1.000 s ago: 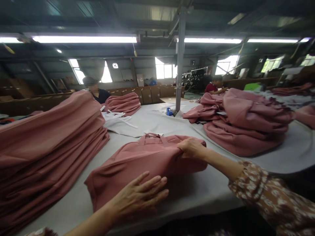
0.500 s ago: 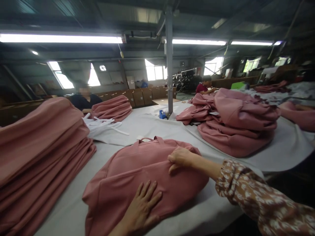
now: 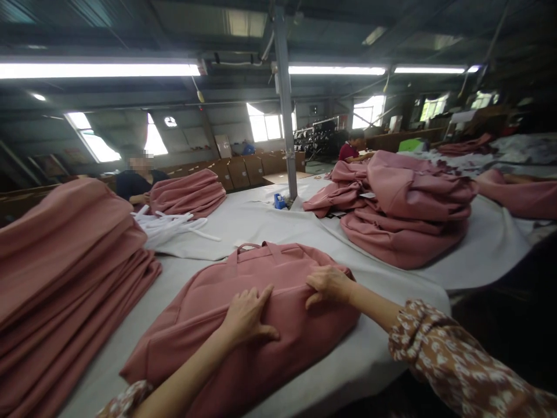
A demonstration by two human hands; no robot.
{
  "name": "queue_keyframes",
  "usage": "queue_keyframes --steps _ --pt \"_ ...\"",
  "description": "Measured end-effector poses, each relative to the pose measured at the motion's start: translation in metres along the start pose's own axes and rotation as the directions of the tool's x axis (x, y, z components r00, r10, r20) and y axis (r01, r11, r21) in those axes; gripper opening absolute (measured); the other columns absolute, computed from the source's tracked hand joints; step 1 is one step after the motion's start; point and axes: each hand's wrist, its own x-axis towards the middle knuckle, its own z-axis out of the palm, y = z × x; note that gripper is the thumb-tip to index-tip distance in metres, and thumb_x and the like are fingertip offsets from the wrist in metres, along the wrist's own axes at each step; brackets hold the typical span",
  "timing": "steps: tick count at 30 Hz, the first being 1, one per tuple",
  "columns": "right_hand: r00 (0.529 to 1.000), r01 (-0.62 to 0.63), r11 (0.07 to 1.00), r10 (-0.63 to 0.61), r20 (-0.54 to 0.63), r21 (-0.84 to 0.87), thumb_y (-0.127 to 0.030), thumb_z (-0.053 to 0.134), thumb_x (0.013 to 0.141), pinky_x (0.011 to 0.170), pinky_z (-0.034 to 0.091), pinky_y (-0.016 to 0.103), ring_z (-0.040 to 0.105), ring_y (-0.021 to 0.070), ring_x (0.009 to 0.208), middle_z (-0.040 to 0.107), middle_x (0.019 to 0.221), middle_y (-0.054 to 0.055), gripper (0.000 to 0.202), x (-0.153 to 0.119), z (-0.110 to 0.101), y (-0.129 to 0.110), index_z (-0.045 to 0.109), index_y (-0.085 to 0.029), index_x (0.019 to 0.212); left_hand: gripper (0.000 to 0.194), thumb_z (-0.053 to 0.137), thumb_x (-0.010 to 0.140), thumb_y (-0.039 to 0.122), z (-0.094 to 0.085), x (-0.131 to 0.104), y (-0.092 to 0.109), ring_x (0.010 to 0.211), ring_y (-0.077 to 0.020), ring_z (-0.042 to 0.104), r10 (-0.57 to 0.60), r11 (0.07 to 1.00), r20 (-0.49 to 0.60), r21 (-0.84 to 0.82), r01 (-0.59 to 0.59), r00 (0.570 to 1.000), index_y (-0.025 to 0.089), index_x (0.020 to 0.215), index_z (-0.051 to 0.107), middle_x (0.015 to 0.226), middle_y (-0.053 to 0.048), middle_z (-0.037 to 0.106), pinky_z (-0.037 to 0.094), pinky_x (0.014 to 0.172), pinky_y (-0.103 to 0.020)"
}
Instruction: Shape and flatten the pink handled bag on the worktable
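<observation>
A dusty-pink bag (image 3: 287, 337) with two short handles lies flat before me, its front layer folded along a ridge across the middle. My left hand (image 3: 248, 313) rests on that ridge, thumb and forefinger spread apart, the other fingers bent over the edge. To its right, my right hand (image 3: 328, 284) has its fingers curled round the same fold, thumb below, gripping the material. The bag's near edge runs under my left forearm and is partly hidden.
Tall stacked pink pieces (image 3: 65, 273) stand at the left. Beyond lie white strips (image 3: 169, 226) and a smaller pink stack (image 3: 187, 194), with a person (image 3: 141, 177) behind. A pink bag heap (image 3: 409, 215) sits at right. A post (image 3: 285, 110) rises by a blue tape dispenser (image 3: 279, 201).
My left hand has moved up and away from the bag's lower front to the fold. The right hand stays on the fold. The whole view has shifted slightly.
</observation>
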Motion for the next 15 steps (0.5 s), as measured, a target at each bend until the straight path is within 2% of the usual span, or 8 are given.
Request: queue_keyframes --steps 3,6,8,9,10,12,13,15 --pt "0.996 0.009 1.000 -0.008 -0.090 0.011 -0.069 0.063 0.077 0.063 0.047 0.034 0.061 0.0224 0.066 0.064 0.072 0.007 0.056 -0.004 0.006 0.003 0.062 -0.013 0.079 0.072 0.081 0.053 0.063 -0.021 0.003 0.000 0.079 -0.0346 0.064 -0.001 1.000 0.060 0.002 0.001 0.998 0.020 0.107 0.061 0.088 -0.009 0.069 0.045 0.061 -0.036" --pt "0.972 0.059 0.998 -0.055 -0.229 0.013 -0.064 0.060 0.083 0.079 0.052 0.042 0.063 0.0298 0.095 0.067 0.101 0.018 0.064 -0.004 -0.006 -0.009 0.060 -0.006 0.111 0.044 0.079 0.061 0.055 -0.037 0.009 -0.005 0.071 -0.0283 0.064 0.033 0.999 0.064 0.014 -0.034 0.997 0.022 0.084 0.061 0.082 -0.005 0.068 0.037 0.054 -0.031" --pt "0.909 0.209 0.978 -0.185 -0.373 0.025 -0.057 0.056 0.091 0.098 0.046 0.049 0.051 0.0319 0.122 0.059 0.124 0.024 0.065 -0.004 -0.023 -0.033 0.051 -0.003 0.127 0.035 0.076 0.068 0.051 -0.047 0.014 -0.011 0.069 -0.0245 0.063 0.090 0.996 0.077 0.010 -0.091 0.993 0.022 0.079 0.060 0.080 -0.002 0.068 0.035 0.054 -0.029" --pt "0.858 0.330 0.943 -0.284 -0.429 0.035 -0.050 0.052 0.095 0.106 0.041 0.049 0.044 0.0302 0.130 0.055 0.131 0.023 0.058 -0.004 -0.031 -0.050 0.050 -0.003 0.129 0.031 0.073 0.071 0.050 -0.051 0.015 -0.013 0.069 -0.0235 0.063 0.118 0.993 0.083 0.008 -0.120 0.989 0.022 0.078 0.060 0.079 -0.002 0.068 0.035 0.054 -0.029" --pt "0.816 0.452 0.889 -0.377 -0.438 0.078 -0.045 0.050 0.097 0.111 0.037 0.047 0.040 0.0272 0.134 0.054 0.134 0.020 0.052 -0.004 -0.036 -0.067 0.051 -0.004 0.128 0.029 0.071 0.075 0.048 -0.054 0.015 -0.015 0.070 -0.0231 0.063 0.145 0.989 0.087 0.008 -0.146 0.986 0.022 0.079 0.061 0.080 -0.002 0.068 0.035 0.055 -0.029" --pt "0.735 0.669 0.709 -0.585 -0.343 0.225 -0.032 0.049 0.098 0.113 0.035 0.031 0.040 0.0176 0.134 0.053 0.138 0.009 0.036 -0.003 -0.034 -0.098 0.055 -0.013 0.128 0.026 0.068 0.079 0.047 -0.054 0.014 -0.015 0.074 -0.0232 0.064 0.201 0.979 0.094 0.011 -0.203 0.975 0.022 0.079 0.060 0.081 -0.002 0.069 0.035 0.057 -0.029" --pt "0.718 0.696 0.651 -0.618 -0.321 0.304 -0.029 0.049 0.097 0.110 0.038 0.023 0.043 0.0134 0.132 0.056 0.136 0.003 0.034 0.000 -0.026 -0.109 0.056 -0.019 0.129 0.025 0.066 0.082 0.047 -0.051 0.011 -0.012 0.075 -0.0233 0.064 0.229 0.973 0.098 0.012 -0.231 0.969 0.022 0.080 0.060 0.082 -0.002 0.069 0.036 0.057 -0.030" --pt "0.740 0.670 0.637 -0.613 -0.277 0.382 -0.029 0.052 0.095 0.103 0.045 0.021 0.049 0.0148 0.127 0.060 0.131 0.002 0.037 0.010 0.004 -0.115 0.055 -0.024 0.131 0.023 0.061 0.087 0.045 -0.040 0.006 -0.005 0.074 -0.0231 0.064 0.288 0.957 0.117 0.011 -0.291 0.950 0.023 0.082 0.059 0.081 -0.002 0.069 0.036 0.057 -0.030"
